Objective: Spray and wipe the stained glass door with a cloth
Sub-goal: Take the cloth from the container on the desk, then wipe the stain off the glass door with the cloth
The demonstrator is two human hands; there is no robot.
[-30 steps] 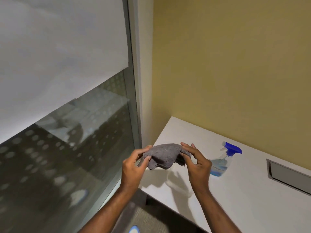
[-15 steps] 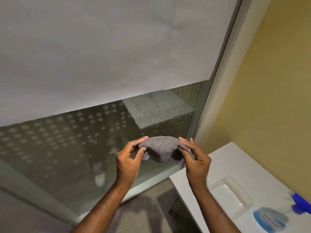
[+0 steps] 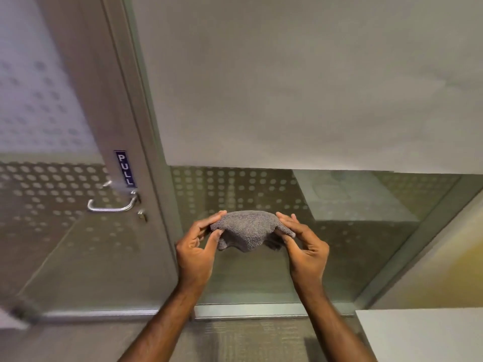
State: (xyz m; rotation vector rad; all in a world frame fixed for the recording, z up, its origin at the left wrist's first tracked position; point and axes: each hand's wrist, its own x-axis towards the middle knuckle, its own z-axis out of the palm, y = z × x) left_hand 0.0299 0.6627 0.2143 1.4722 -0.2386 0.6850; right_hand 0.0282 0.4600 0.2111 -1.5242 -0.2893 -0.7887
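Observation:
A grey cloth (image 3: 248, 228) hangs bunched between both hands in front of the glass. My left hand (image 3: 196, 252) pinches its left edge and my right hand (image 3: 304, 253) pinches its right edge. The glass door (image 3: 52, 226) is at the left, with dotted frosting, a metal lever handle (image 3: 112, 206) and a blue PULL label (image 3: 125, 168). Straight ahead is a fixed glass panel (image 3: 261, 270) with a white blind (image 3: 287, 82) behind its upper part. The spray bottle is out of view.
A corner of the white counter (image 3: 423, 335) shows at the bottom right, with the yellow wall (image 3: 454, 273) above it. Grey carpet (image 3: 248, 338) lies below the glass. A wood-toned door frame (image 3: 136, 126) separates the door from the panel.
The view has swung left: the door with its handle has come into sight and the spray bottle and most of the counter have left it. Both hands still hold the cloth the same way.

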